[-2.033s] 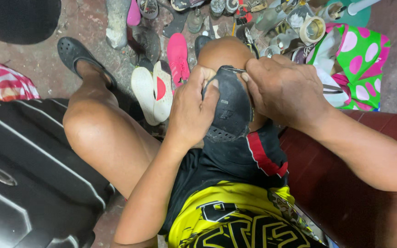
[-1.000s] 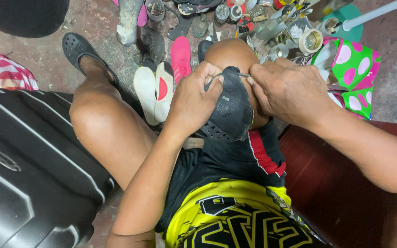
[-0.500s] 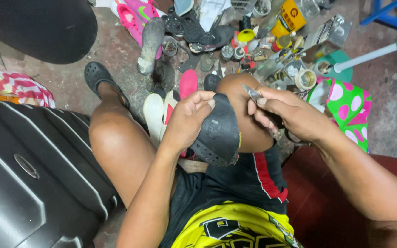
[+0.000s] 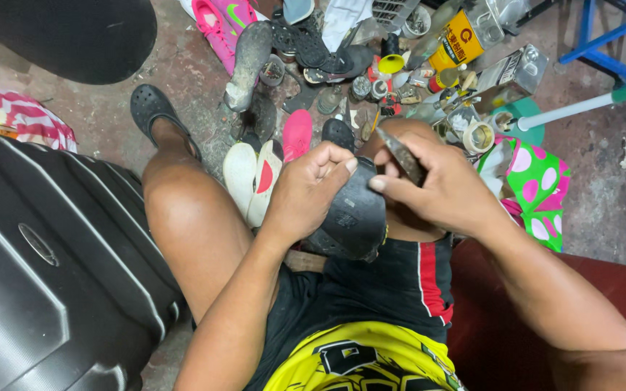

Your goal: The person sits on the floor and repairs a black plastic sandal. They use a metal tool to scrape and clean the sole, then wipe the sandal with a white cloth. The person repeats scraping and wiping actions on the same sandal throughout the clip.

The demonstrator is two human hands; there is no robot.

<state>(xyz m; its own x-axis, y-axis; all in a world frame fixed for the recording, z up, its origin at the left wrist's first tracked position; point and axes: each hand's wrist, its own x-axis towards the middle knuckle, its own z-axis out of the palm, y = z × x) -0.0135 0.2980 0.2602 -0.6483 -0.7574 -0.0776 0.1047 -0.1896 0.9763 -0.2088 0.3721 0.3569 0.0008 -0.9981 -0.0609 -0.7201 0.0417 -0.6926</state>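
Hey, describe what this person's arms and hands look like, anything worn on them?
Both forearms are bare right up to the frame edge, with no sleeves in view. The left hand and right hand wear no gloves, and no rings, watch or wristbands show. Fingernails are short. Shorts are black with red trim and a yellow printed panel.

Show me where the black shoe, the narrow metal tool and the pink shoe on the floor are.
black shoe (image 4: pixel 348 221), head view, on its sole.
narrow metal tool (image 4: pixel 400 153), head view, mid-blade above the right hand's fingers.
pink shoe (image 4: pixel 297 135), head view, on its upper.
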